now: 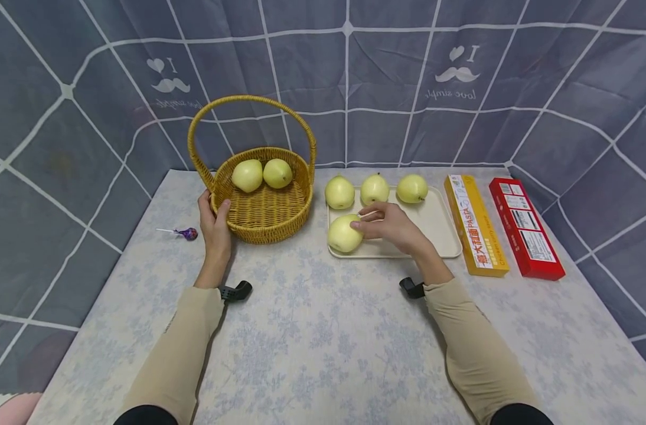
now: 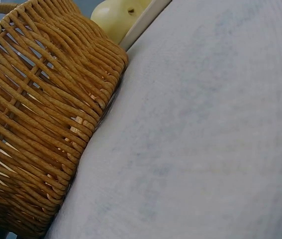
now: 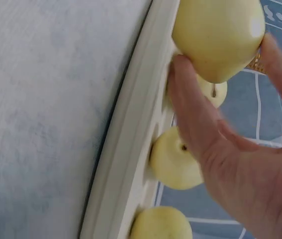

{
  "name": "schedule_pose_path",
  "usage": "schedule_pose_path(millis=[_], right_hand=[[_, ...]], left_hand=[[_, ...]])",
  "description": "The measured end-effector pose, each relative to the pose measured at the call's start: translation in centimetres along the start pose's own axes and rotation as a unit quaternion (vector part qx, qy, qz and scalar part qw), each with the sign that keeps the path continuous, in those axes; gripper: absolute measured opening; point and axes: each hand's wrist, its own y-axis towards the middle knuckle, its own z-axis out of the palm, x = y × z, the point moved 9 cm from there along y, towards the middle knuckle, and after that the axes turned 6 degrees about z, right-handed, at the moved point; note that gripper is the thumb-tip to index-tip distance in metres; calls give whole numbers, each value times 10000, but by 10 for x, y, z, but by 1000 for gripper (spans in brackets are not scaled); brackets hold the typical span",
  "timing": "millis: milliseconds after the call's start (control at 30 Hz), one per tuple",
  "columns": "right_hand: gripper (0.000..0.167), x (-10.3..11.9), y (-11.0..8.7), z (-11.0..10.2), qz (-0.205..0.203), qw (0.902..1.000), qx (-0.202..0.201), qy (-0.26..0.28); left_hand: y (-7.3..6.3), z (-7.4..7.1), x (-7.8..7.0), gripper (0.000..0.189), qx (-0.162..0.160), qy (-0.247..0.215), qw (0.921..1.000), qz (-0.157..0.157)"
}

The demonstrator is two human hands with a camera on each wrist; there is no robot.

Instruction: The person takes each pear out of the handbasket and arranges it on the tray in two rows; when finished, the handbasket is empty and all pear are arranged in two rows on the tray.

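Observation:
My left hand (image 1: 215,230) grips the left side of a woven basket (image 1: 267,231), thumb over the rim and the other fingers outside. Two pale green pears (image 1: 247,175) lie inside it, toward the back. To the right, a cream tray (image 1: 437,233) carries a pear (image 1: 345,233) at its front left corner. Fingertips and thumb of my right hand (image 1: 389,227) are right at this pear's near side, spread around its end; in the right wrist view the fingers (image 3: 193,99) look nearly straight. Three more pears (image 1: 374,189) sit in a row along the tray's back edge.
Right of the tray lie a yellow pasta box (image 1: 476,225) and a red box (image 1: 526,228). A lollipop (image 1: 187,234) with a purple wrapper lies left of my left hand. The basket's tall handle (image 1: 251,97) arches above it. A grey-blue checked curtain (image 1: 387,77) hangs behind the table.

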Motion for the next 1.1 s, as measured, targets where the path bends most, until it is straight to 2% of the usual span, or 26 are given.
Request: schedule_pose_path(millis=[133, 333, 400, 467, 567, 700, 767, 867, 967, 1100], right_hand=[[51, -3, -1, 3, 197, 9990, 201, 349], [48, -5, 2, 12, 150, 9951, 716, 661], [46, -6, 3, 12, 144, 9942, 808, 689], [45, -6, 3, 14, 147, 9931, 931, 700], [45, -5, 3, 18, 211, 9917, 1049, 709], [46, -3, 2, 20, 267, 9927, 966, 672], [44, -2, 2, 18, 232, 9935, 888, 673], [43, -2, 1, 15, 175, 9942, 796, 700], [43, 1, 0, 11, 104, 9965, 627, 549], [42, 10, -5, 1, -29, 9999, 40, 127]], left_hand=[[2, 0, 3, 60, 32, 30, 10000, 70], [11, -4, 28, 60, -42, 51, 9999, 114], [12, -5, 33, 59, -48, 55, 9999, 125], [12, -6, 34, 59, -52, 24, 9999, 141], [10, -5, 25, 60, -26, -27, 9999, 135], [9, -6, 26, 60, -3, 75, 9999, 97], [12, -7, 34, 60, -3, 160, 9998, 112], [12, -6, 34, 59, -32, 186, 9998, 99], [10, -5, 26, 60, -42, 180, 9998, 93], [4, -1, 8, 60, -19, 123, 9999, 105]])
